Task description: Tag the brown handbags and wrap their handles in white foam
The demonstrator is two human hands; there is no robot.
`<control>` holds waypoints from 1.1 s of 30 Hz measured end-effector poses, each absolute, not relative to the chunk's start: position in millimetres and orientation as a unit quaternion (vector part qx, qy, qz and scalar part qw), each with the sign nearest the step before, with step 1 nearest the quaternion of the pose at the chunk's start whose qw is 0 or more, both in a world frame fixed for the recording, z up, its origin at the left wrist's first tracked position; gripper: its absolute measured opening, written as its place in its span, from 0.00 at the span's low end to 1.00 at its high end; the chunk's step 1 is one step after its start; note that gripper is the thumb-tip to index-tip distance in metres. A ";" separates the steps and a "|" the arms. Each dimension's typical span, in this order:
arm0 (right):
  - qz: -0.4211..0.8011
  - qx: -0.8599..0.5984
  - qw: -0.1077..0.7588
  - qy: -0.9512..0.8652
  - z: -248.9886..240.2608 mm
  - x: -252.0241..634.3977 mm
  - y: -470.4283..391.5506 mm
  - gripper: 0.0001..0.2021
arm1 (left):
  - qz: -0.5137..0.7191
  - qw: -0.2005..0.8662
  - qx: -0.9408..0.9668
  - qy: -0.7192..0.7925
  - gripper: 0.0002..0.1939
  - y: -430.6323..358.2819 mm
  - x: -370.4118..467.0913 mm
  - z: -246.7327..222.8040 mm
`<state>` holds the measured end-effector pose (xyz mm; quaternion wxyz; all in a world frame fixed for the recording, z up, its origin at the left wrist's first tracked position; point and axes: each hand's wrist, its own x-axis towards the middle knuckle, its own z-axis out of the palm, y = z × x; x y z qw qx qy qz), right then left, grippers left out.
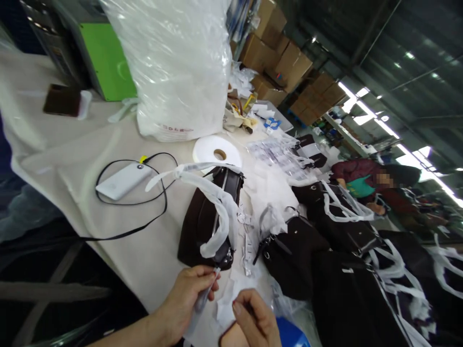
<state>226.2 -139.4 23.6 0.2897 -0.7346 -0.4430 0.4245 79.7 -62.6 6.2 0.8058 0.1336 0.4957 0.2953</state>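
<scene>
A small dark brown handbag (pixel 197 226) lies on the cloth-covered table in front of me, its handle (pixel 220 202) wrapped in white foam. Close to the bag's near end, by its metal fittings, my left hand (pixel 191 291) is closed on a narrow translucent plastic strip (pixel 199 308). My right hand (pixel 255 318) is beside it to the right, apart from the bag, with thumb and fingertips pinched together. A tiny reddish spot shows at that pinch; I cannot make out what it is.
A white tape roll (pixel 206 148) and a big plastic-wrapped sack (pixel 184 77) stand beyond the bag. On the left lies a white power bank (pixel 125 180) with a black cord (pixel 141 224). More dark bags (pixel 292 255) crowd the right side. A person (pixel 365 178) is farther right.
</scene>
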 end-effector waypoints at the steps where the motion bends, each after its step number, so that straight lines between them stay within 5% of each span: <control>1: 0.430 -0.708 0.265 -0.493 34.8 223.5 -122.4 0.14 | 0.301 0.805 0.131 0.495 0.10 -63.6 80.9 6.3; 5: 0.440 -0.654 0.158 -0.595 57.9 211.0 -75.4 0.10 | 0.341 0.798 0.128 0.479 0.08 -66.8 85.4 5.2; 13: 0.381 -0.675 0.086 -0.626 48.1 205.9 -63.9 0.10 | 0.376 0.780 0.132 0.482 0.08 -71.3 92.0 2.7; 25: 0.373 -0.729 0.116 -0.562 48.2 202.9 -56.6 0.10 | 0.400 0.763 0.134 0.490 0.11 -75.7 100.5 -2.6; 33: 0.377 -0.754 0.051 -0.536 42.4 206.4 -42.6 0.09 | 0.412 0.741 0.170 0.502 0.08 -75.9 105.3 -6.5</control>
